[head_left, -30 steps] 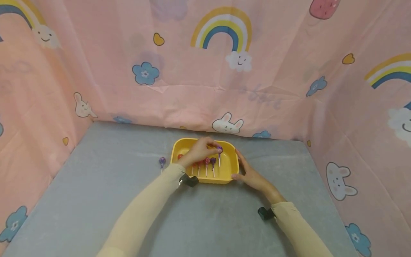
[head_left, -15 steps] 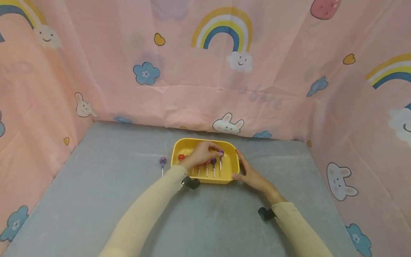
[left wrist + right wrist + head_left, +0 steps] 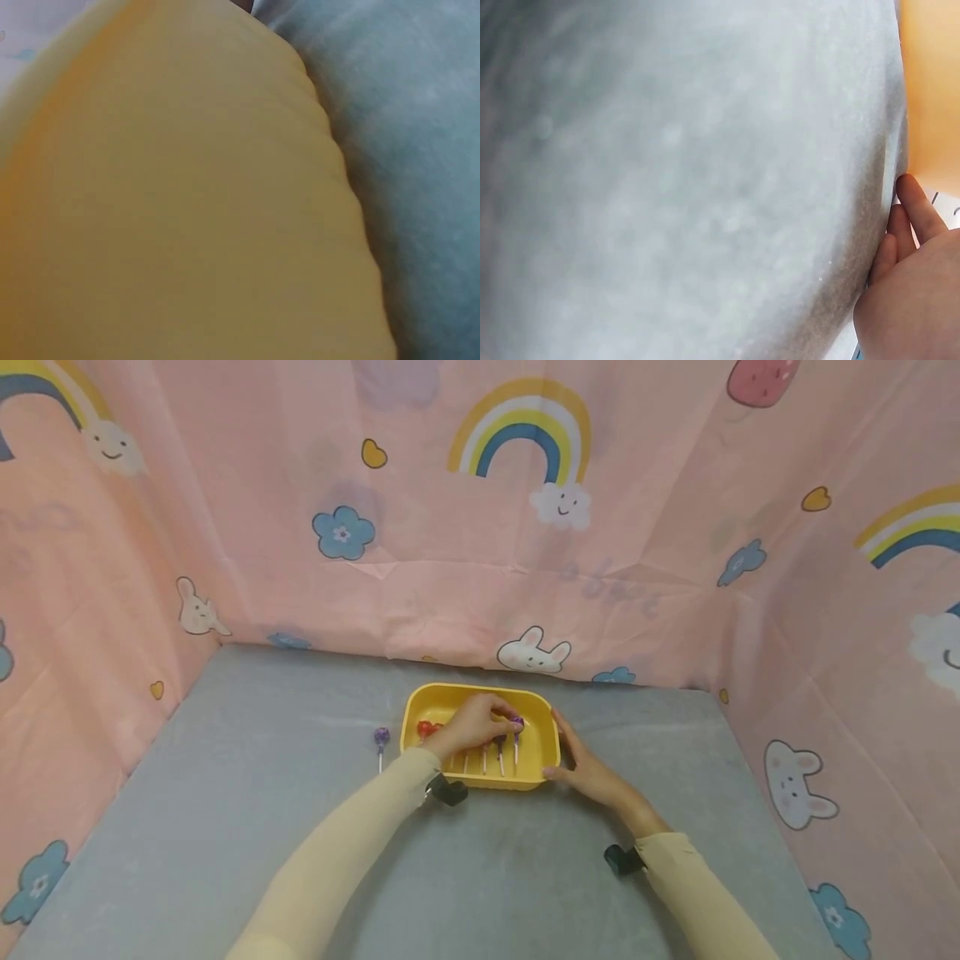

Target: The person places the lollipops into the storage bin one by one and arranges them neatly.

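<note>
In the head view a yellow tray [image 3: 537, 760] sits on the table with several lollipops in a row inside. My left hand [image 3: 474, 724] reaches over it and pinches the head of a purple lollipop [image 3: 517, 735], whose stick points toward me. A darker purple lollipop [image 3: 501, 757] lies just left of it. Red lollipops [image 3: 425, 728] show at the tray's left end; others are partly hidden under the hand. My right hand [image 3: 588, 772] rests against the tray's right end, fingers and thumb fairly straight. The right wrist view shows these fingers [image 3: 922, 214] touching the tray's side.
Another purple lollipop [image 3: 382, 739] lies on the grey tabletop [image 3: 225, 810], left of the tray. Pink patterned cloth [image 3: 420, 593] hangs behind and on both sides. The tray's yellow wall [image 3: 195, 195] fills much of the left wrist view.
My left hand has lowered slightly toward me with the purple lollipop, now near the row in the tray. More of the red lollipops shows at the left. The right hand has stayed in place.
</note>
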Demonstrator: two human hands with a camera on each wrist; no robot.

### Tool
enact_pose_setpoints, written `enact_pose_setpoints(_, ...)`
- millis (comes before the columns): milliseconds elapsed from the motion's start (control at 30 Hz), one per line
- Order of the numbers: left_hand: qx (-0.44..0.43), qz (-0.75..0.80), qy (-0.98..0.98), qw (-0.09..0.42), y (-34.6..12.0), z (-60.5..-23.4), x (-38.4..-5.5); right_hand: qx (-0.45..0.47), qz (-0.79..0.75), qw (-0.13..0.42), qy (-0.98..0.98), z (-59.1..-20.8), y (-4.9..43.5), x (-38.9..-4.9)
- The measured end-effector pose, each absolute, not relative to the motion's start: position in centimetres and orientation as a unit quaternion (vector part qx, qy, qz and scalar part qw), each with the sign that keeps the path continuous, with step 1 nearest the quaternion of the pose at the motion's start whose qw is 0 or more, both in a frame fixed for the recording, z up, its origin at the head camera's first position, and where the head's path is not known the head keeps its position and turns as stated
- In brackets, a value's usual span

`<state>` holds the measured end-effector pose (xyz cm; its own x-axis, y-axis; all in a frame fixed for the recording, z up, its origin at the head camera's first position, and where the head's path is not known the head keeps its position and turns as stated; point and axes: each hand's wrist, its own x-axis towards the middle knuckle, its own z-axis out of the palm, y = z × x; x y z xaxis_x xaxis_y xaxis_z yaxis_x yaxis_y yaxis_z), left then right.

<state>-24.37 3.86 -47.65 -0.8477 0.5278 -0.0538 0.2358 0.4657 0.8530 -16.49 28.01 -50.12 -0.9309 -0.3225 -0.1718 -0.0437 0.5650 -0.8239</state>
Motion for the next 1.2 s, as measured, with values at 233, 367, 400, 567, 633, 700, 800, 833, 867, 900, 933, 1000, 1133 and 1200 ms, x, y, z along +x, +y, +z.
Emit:
enact_pose_setpoints(233, 0.226, 0.452, 0.851, 0.138, 4.4, -47.1, -24.2, -0.091, -0.446, 0.162, 0.875, -50.0, 27.9, -16.4)
enact_pose_setpoints(367, 0.220, 0.443, 0.859, 0.131, 4.7, -47.2, -24.0, -0.089, -0.440, 0.166, 0.878, -49.8, 27.7, -16.2)
enact_pose_setpoints(400, 0.218, 0.442, 0.860, 0.132, 4.8, -47.2, -24.0, -0.090, -0.440, 0.167, 0.878, -49.8, 27.7, -16.2)
enact_pose_setpoints(567, 0.212, 0.447, 0.859, 0.133, 5.0, -47.2, -23.9, -0.092, -0.442, 0.163, 0.877, -50.0, 27.9, -16.2)
enact_pose_setpoints(633, 0.212, 0.447, 0.859, 0.134, 5.0, -47.3, -23.9, -0.093, -0.442, 0.163, 0.877, -50.1, 28.0, -16.3)
enact_pose_setpoints(700, 0.211, 0.443, 0.860, 0.136, 5.1, -47.5, -24.0, -0.093, -0.444, 0.166, 0.876, -50.1, 28.1, -16.5)
enact_pose_setpoints(800, 0.212, 0.436, 0.864, 0.137, 5.1, -47.8, -24.1, -0.094, -0.447, 0.167, 0.874, -50.4, 28.1, -16.6)
enact_pose_setpoints(833, 0.213, 0.433, 0.865, 0.137, 5.1, -47.8, -24.1, -0.093, -0.447, 0.167, 0.874, -50.4, 28.1, -16.6)
enact_pose_setpoints(867, 0.215, 0.431, 0.866, 0.135, 5.1, -47.9, -24.1, -0.093, -0.448, 0.166, 0.873, -50.5, 28.1, -16.6)
enact_pose_setpoints(900, 0.216, 0.427, 0.868, 0.134, 5.1, -48.0, -24.1, -0.094, -0.448, 0.164, 0.874, -50.5, 28.2, -16.6)
enact_pose_setpoints(933, 0.217, 0.424, 0.869, 0.132, 5.1, -48.0, -24.1, -0.095, -0.447, 0.164, 0.874, -50.5, 28.1, -16.6)
enact_pose_setpoints(1000, 0.219, 0.417, 0.873, 0.128, 5.2, -48.0, -24.0, -0.096, -0.445, 0.162, 0.876, -50.4, 28.1, -16.5)
enact_pose_setpoints(1133, 0.216, 0.410, 0.877, 0.125, 5.2, -48.0, -23.8, -0.100, -0.444, 0.161, 0.876, -50.0, 28.0, -16.4)
enact_pose_setpoints(1200, 0.213, 0.410, 0.878, 0.126, 5.2, -48.0, -23.8, -0.101, -0.445, 0.161, 0.875, -49.9, 27.9, -16.3)
